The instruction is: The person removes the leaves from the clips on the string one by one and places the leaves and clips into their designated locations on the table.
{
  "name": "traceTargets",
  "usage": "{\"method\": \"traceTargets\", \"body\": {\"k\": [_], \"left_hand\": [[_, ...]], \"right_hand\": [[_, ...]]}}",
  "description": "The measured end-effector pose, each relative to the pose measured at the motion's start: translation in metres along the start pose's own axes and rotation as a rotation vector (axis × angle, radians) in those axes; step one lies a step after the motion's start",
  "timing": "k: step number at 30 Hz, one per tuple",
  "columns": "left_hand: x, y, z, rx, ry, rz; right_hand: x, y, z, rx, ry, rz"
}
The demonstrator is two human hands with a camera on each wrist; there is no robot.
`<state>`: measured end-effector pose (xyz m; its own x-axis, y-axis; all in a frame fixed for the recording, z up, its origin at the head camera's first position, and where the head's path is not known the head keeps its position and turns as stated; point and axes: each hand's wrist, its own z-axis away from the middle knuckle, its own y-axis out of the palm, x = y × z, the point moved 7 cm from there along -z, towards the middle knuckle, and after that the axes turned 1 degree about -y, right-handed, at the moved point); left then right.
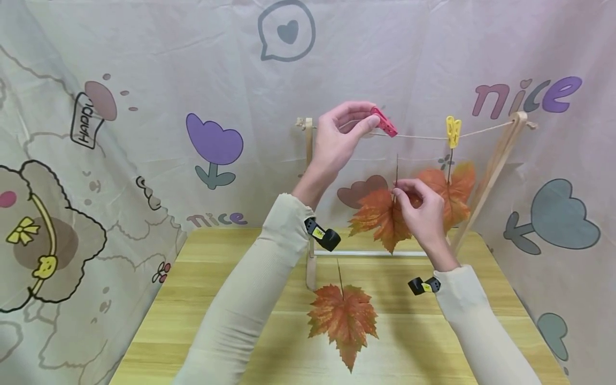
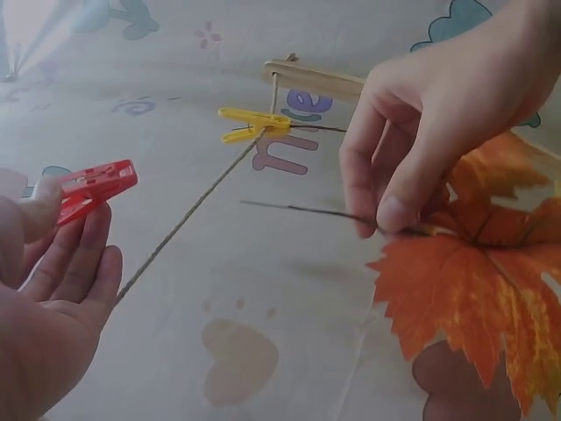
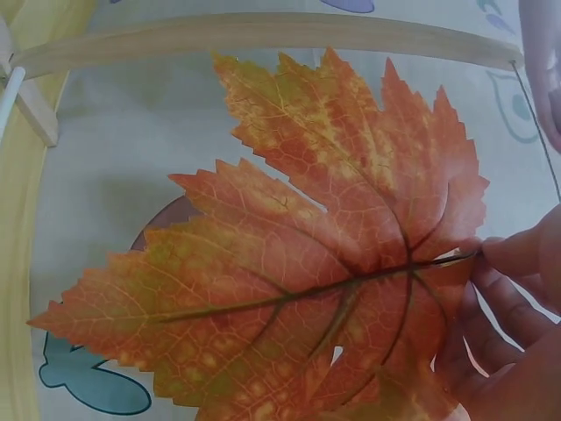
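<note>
My left hand (image 1: 339, 136) pinches a red clothespin (image 1: 384, 122) just above the rope (image 1: 423, 138); in the left wrist view the red clothespin (image 2: 98, 184) is off the rope. My right hand (image 1: 423, 211) pinches the stem of an orange maple leaf (image 1: 385, 216), which hangs below the rope with its stem pointing up. In the right wrist view this leaf (image 3: 324, 281) spreads out from the fingertips. To the right, a yellow clothespin (image 1: 453, 132) on the rope grips the stem of another leaf (image 1: 459, 192), partly behind my right hand.
A third maple leaf (image 1: 344, 321) lies on the wooden table (image 1: 192, 315), stem toward the rack. The rack's left post (image 1: 310, 272) and right post (image 1: 491, 176) hold up the rope, with a white bar (image 1: 375, 253) low between them. A printed cloth (image 1: 269, 91) stands behind.
</note>
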<state>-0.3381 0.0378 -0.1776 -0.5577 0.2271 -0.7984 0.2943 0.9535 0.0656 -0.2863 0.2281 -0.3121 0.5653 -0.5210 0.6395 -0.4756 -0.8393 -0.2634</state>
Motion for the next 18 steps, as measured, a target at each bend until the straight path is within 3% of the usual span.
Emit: {"method": "traceTargets", "body": {"k": [5, 10, 18], "left_hand": [[0.000, -0.008, 0.010, 0.008, -0.003, 0.042], [0.003, -0.017, 0.021, 0.022, -0.023, 0.071], [0.011, -0.035, 0.043, 0.026, -0.058, 0.088]], "right_hand": [[0.013, -0.003, 0.008, 0.007, -0.003, -0.022], [-0.004, -0.003, 0.013, 0.019, -0.007, -0.032], [0.000, -0.004, 0.023, 0.028, -0.019, -0.060]]}}
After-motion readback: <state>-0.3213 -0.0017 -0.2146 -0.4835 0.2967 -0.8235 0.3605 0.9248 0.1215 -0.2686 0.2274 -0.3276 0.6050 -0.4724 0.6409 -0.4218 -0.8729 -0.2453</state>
